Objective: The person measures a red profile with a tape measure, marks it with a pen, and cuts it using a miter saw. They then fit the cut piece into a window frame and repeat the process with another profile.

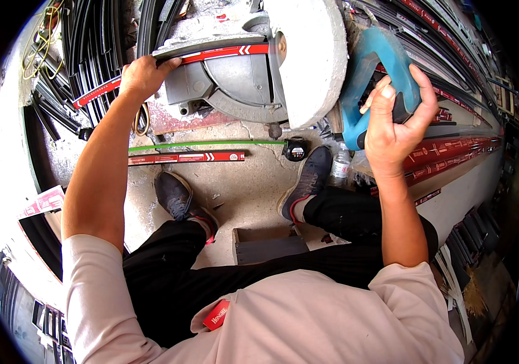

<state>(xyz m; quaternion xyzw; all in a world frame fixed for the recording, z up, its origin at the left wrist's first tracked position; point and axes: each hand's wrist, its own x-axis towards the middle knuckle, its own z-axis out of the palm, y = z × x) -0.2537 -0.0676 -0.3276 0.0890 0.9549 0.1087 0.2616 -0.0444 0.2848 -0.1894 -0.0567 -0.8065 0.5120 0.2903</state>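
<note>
My left hand (143,76) presses a long dark profile strip (211,45) with a red film band onto the grey base (235,85) of a chop saw. My right hand (393,118) grips the saw's teal handle (372,67). The dusty white blade guard (308,54) is lowered between my hands, over the strip. The blade itself is hidden by the guard.
On the concrete floor lie a short red-banded strip (186,158), an extended green tape measure (211,144) with its black case (296,148), and a plastic bottle (339,165). Stacks of dark profiles lie at left (89,54) and right (454,151). My shoes (177,197) flank a small grey stool (268,242).
</note>
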